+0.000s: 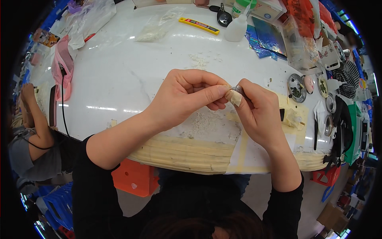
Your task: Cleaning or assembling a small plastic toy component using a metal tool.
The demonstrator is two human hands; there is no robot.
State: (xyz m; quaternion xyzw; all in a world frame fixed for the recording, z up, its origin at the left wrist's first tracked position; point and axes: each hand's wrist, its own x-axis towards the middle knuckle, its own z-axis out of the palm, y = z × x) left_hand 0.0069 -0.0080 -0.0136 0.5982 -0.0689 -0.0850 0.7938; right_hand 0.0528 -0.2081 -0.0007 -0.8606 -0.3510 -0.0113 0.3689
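Over the white table (119,79), my two hands meet at the fingertips. My left hand (187,93) is closed in a pinch, thumb against forefinger; whatever it grips is too small and covered to make out. My right hand (260,111) is closed around a small grey metal piece (238,88), its end pointing at the left fingertips. Pale tape (234,98) wraps the right thumb. Beneath the hands, white crumbs (201,123) are scattered on the tabletop, with another patch of white crumbs (197,61) farther back.
A yellow cutter knife (199,26), a white squeeze bottle (237,30) and a car key (224,16) lie at the back. Round metal dishes (296,87) stand at the right. A pink mesh pouch (63,65) with a black cable is on the left, near another person's arm (39,119).
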